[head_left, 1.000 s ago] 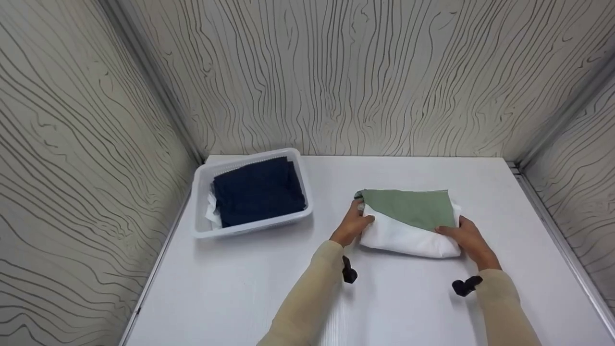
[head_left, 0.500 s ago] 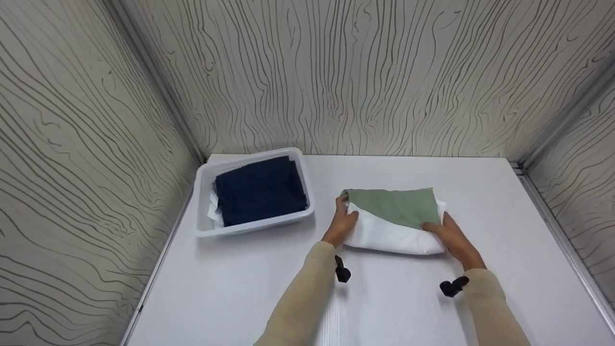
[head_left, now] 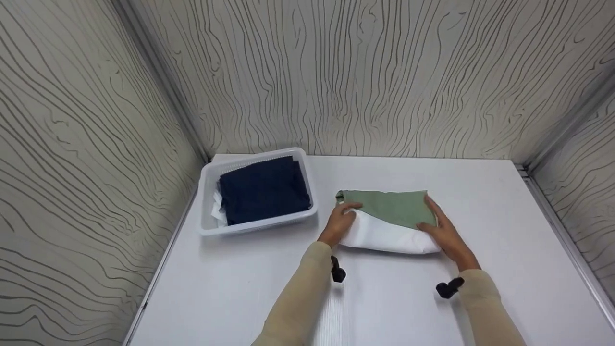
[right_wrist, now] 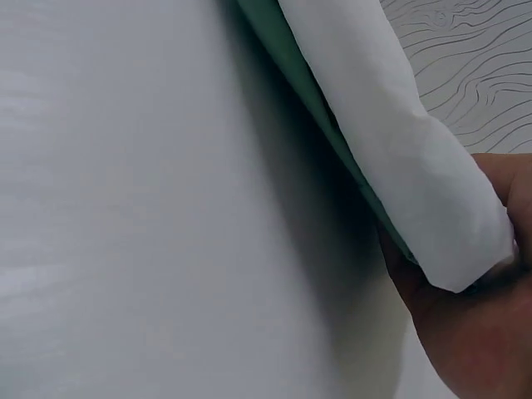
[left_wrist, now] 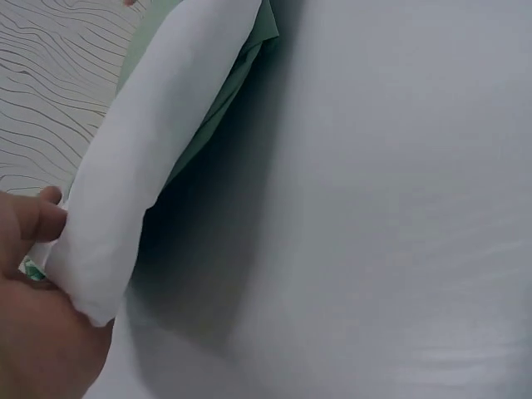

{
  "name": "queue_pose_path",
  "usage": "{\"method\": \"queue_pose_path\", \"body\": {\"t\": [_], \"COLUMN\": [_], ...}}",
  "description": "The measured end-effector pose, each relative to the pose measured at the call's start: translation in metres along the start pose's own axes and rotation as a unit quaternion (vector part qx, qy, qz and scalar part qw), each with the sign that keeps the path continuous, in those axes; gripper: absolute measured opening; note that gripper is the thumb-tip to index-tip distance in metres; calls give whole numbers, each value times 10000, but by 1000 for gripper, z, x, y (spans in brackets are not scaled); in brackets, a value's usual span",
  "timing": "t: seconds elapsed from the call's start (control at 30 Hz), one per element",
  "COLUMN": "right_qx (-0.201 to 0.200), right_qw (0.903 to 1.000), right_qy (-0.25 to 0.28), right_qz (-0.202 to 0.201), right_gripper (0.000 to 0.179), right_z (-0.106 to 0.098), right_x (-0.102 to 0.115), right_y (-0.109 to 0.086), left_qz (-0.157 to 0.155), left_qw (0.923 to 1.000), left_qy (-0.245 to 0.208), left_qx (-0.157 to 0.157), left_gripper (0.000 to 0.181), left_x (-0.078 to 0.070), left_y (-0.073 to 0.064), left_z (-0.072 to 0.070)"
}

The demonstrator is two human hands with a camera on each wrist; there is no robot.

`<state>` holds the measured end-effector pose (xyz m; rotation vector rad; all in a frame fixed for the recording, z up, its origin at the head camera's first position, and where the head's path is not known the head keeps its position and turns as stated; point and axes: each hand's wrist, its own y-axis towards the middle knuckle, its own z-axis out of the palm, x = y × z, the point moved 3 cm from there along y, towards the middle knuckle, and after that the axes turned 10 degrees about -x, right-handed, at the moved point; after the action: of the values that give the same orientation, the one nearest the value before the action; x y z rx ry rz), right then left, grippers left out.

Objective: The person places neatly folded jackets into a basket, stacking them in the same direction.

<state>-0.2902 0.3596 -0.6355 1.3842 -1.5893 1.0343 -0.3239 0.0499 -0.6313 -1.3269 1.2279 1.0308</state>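
Observation:
A folded green-and-white cloth (head_left: 384, 233) is at the right of the middle in the head view, green at the far side and white along the near side. My left hand (head_left: 339, 225) holds its left end, with a finger and the thumb on top. At the right end, my right hand (head_left: 447, 235) grips the cloth, thumb on top and fingers along the side edge. Both wrist views show the white rolled edge (left_wrist: 158, 125) over green layers, with a dark shadow beneath. Some fingers of my right hand (right_wrist: 474, 324) pass under the cloth.
A white plastic basket (head_left: 259, 228) stands at the back left, holding dark navy folded cloth (head_left: 264, 190) and a bit of white cloth (head_left: 218, 210). Wood-grain panels (head_left: 307, 77) enclose the white table (head_left: 230, 293) at the back and sides.
The cloth and both hands have shifted slightly left. A left-hand finger now lies on top of the cloth, and the right fingers reach further up its right edge.

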Motion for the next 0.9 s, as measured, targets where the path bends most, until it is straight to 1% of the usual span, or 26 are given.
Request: {"method": "queue_pose_path", "body": {"t": [0.07, 0.13, 0.2, 0.3, 0.43, 0.53, 0.6, 0.7, 0.8, 0.9], "right_qx": [150, 290, 373, 458, 520, 540, 531, 505, 543, 572], "right_qw": [9998, 9996, 9991, 9970, 9942, 9933, 9931, 9928, 9914, 9897], "right_qy": [-40, 21, 146, 385, 612, 704, 738, 846, 1026, 1185], "right_qz": [-115, -57, 131, 498, 716, 739, 743, 684, 602, 560], "right_gripper": [81, 74, 73, 79, 86, 90, 93, 96, 98, 99], "right_z": [1, 2, 3, 5, 6, 5, 5, 3, 2, 0], "right_x": [0, -1, -4, -8, -11, -10, -8, -3, 5, 13], "right_y": [-1, -1, -1, 0, 0, -1, -1, -1, -2, -2], "left_qz": [-83, -231, -385, -604, -577, -545, -567, -642, -588, -375], "left_qw": [9999, 9994, 9984, 9966, 9955, 9937, 9930, 9925, 9934, 9948], "left_qy": [-94, -179, -242, -267, -341, -380, -359, -325, -296, -175], "left_qx": [81, 198, 343, 484, 673, 898, 973, 993, 936, 929], "left_gripper": [35, 35, 39, 48, 62, 69, 70, 69, 67, 67], "left_x": [1, 3, 5, 9, 10, 7, 6, 5, 3, -2], "left_y": [0, 0, 0, 0, -1, -4, -4, -2, 0, 3], "left_z": [0, 1, 1, 0, -3, -5, -7, -9, -10, -13]}}
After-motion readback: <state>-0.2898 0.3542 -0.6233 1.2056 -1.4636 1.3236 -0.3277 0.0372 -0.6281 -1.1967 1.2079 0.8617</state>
